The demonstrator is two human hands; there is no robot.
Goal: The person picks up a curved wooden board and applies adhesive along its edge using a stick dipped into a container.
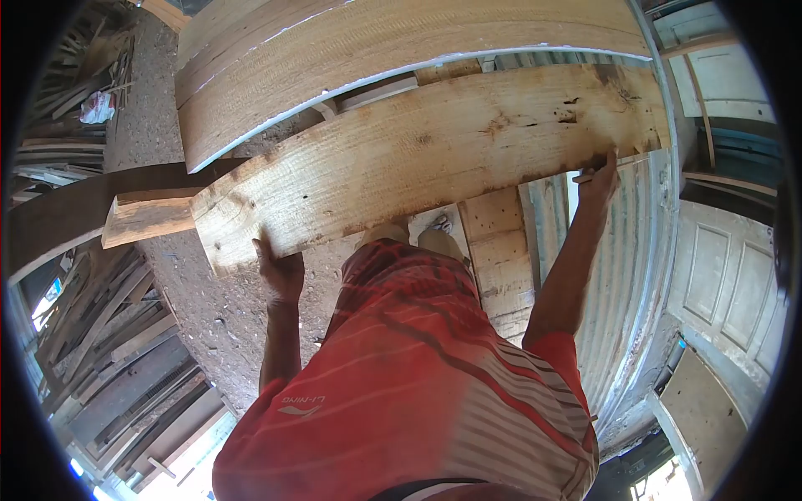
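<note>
A long, wide wooden plank (pixel 376 154) spans the view in front of my body, with dark stains and small holes toward its right end. My left hand (pixel 280 271) grips its near edge close to the left end, thumb on the upper face and the other fingers hidden underneath. Near the right end, my right hand (pixel 600 175) is closed on the same edge, its fingers partly out of sight below. Just beyond the plank lies a broad wooden panel (pixel 401 46) with a pale near edge.
A thick timber piece (pixel 149 215) sticks out at the left. Stacked wood strips (pixel 109 334) line the left side. Corrugated metal sheeting (pixel 622 250) and a panelled door (pixel 727 267) stand on the right. More boards (pixel 499 242) lie below the plank, beside gritty ground (pixel 205 301).
</note>
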